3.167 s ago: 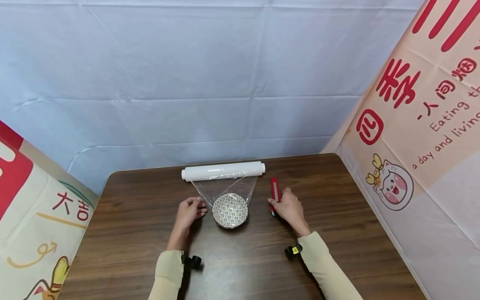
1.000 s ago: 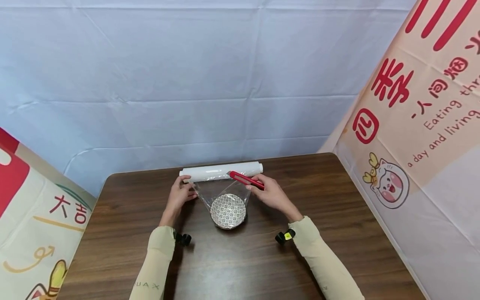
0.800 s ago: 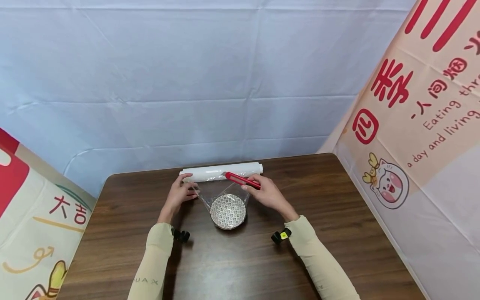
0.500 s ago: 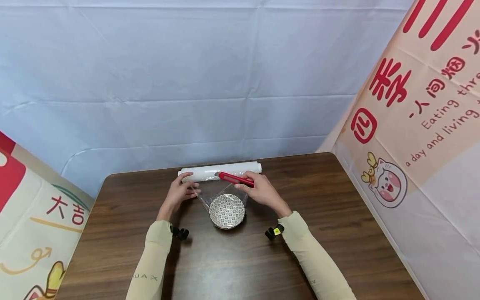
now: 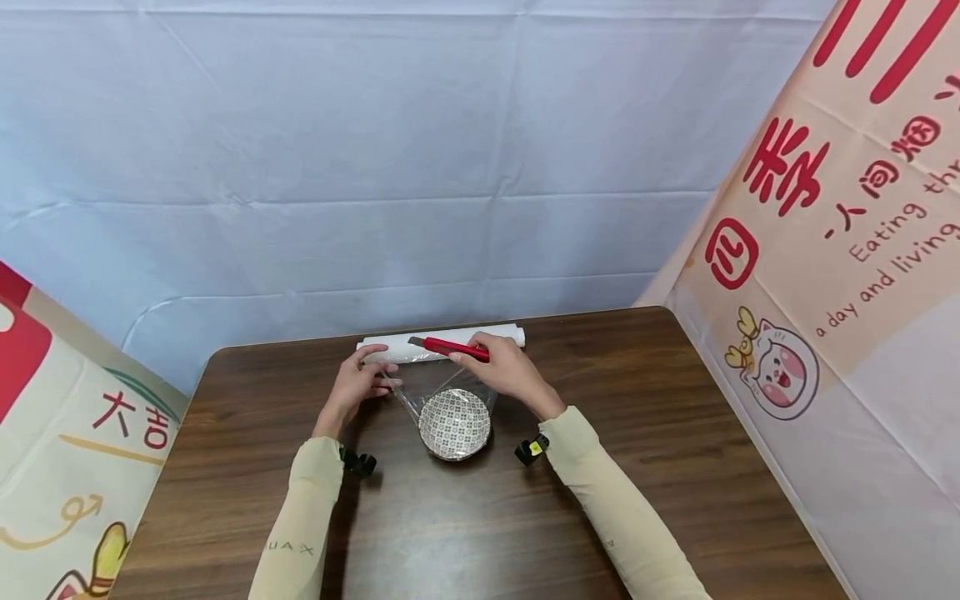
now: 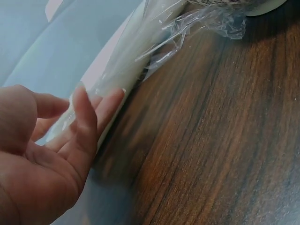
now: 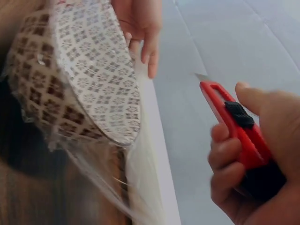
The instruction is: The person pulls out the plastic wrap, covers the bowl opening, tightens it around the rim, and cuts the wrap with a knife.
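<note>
My right hand point(image 5: 510, 368) grips a red utility knife point(image 5: 452, 347), its thumb near the black slider in the right wrist view and a short blade point(image 7: 201, 76) out. The knife lies over the white roll of cling film point(image 5: 390, 352), blade pointing left. With fingers loosely bent, my left hand point(image 5: 356, 387) rests at the roll's left end; in the left wrist view its fingertips point(image 6: 117, 96) overlap the roll. Clear film point(image 5: 431, 379) runs from the roll down to a patterned bowl point(image 5: 454, 425) and covers it, bunching around the sides in the right wrist view.
Everything stands on a brown wood-grain table point(image 5: 450, 533). The roll lies near its back edge, in front of a pale cloth backdrop point(image 5: 337, 167). Printed cloth panels point(image 5: 780, 350) hang at both sides. Each wrist carries a small black camera point(image 5: 531, 450).
My right hand has picked the utility knife up from the table's right side and carried it leftward along the roll. The left hand has moved up from beside the bowl to the roll's left end.
</note>
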A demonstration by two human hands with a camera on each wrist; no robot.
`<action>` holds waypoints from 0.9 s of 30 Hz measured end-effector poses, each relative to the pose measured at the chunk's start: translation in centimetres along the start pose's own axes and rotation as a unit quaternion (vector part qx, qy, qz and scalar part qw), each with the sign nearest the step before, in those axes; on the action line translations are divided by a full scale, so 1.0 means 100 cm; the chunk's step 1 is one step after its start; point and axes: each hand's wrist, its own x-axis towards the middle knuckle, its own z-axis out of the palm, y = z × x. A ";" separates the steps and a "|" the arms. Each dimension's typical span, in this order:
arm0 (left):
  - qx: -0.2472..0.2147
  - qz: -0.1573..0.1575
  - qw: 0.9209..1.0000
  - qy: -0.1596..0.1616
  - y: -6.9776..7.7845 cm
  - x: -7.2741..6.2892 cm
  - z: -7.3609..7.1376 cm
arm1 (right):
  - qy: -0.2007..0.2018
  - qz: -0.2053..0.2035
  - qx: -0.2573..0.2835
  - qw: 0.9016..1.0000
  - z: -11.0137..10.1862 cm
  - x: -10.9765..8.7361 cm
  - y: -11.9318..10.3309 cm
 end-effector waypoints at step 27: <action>0.086 0.027 0.991 -0.101 -0.004 0.009 -0.016 | -0.095 -0.073 -0.050 0.992 -0.009 0.028 -0.006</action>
